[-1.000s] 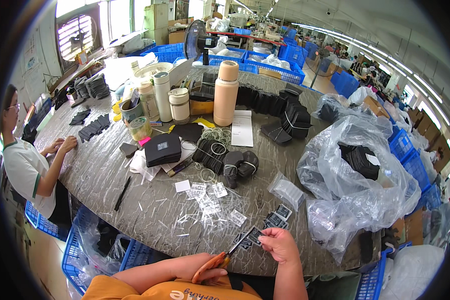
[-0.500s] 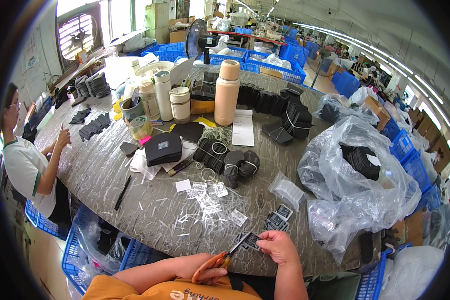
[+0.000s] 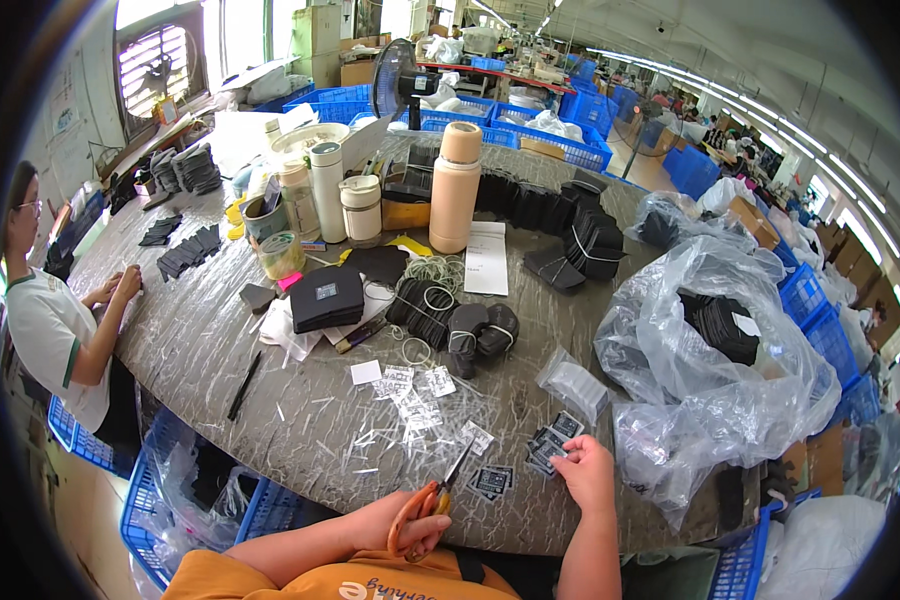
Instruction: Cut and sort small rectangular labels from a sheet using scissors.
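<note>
In my left hand point(image 3: 415, 528) is a pair of scissors point(image 3: 456, 467) with orange handles, its blades pointing up and away over the table. My right hand point(image 3: 588, 474) has its thumb and fingers pinched at the edge of a small pile of black printed labels point(image 3: 544, 446). A second, smaller group of black labels point(image 3: 490, 482) lies between my hands. Just beyond the scissors, white printed pieces point(image 3: 418, 412) and thin paper offcuts point(image 3: 375, 440) are strewn about.
A clear plastic bag point(image 3: 710, 400) with stacked black pieces stands right. Further back are bundled black pieces point(image 3: 425, 312), a peach bottle point(image 3: 456, 190), cups and a fan point(image 3: 395, 80). A person point(image 3: 65, 330) sits at the left. Blue crates point(image 3: 145, 530) stand below the table edge.
My right hand has moved away from the scissors to the label pile on the right. The label it held now lies with the smaller group. The scissors have shifted slightly up and left.
</note>
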Demonstrator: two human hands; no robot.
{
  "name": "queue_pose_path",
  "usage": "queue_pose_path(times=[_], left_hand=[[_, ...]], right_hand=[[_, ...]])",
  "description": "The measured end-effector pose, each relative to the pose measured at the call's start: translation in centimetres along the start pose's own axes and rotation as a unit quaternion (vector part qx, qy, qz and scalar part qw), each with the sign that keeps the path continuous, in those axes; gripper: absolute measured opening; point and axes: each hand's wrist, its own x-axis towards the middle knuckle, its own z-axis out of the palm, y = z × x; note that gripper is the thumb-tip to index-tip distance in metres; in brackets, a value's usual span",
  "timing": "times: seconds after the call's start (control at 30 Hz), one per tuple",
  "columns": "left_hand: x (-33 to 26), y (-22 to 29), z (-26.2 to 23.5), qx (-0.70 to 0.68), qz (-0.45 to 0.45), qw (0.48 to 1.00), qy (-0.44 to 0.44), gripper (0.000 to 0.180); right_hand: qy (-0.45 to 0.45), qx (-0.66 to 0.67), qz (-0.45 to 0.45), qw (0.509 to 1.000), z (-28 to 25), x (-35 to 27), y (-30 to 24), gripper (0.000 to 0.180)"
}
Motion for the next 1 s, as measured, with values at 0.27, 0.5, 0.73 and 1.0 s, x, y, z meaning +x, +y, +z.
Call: queue_pose_path(times=[0.27, 0.5, 0.73, 1.0], left_hand=[[0.0, 0.2, -0.2, -0.003, -0.003, 1.000, 0.008, 0.034], [0.2, 0.2, -0.1, 0.006, 0.023, 1.000, 0.008, 0.034], [0.1, -0.3, -0.2, 0.006, 0.019, 1.000, 0.011, 0.033], [-0.2, 0.1, -0.3, 0.080, 0.003, 0.996, -0.028, 0.035]], right_hand=[[0.098, -0.190, -0.038, 0.976, 0.3, -1.6, -2.5, 0.022], [0.036, -0.215, -0.200, 0.955, 4.1, -5.7, -4.1, 0.018], [-0.003, -0.257, -0.193, 0.947, 5.1, -5.8, -4.4, 0.022], [-0.070, 0.041, -0.033, 0.996, 4.5, -4.9, -3.3, 0.013]])
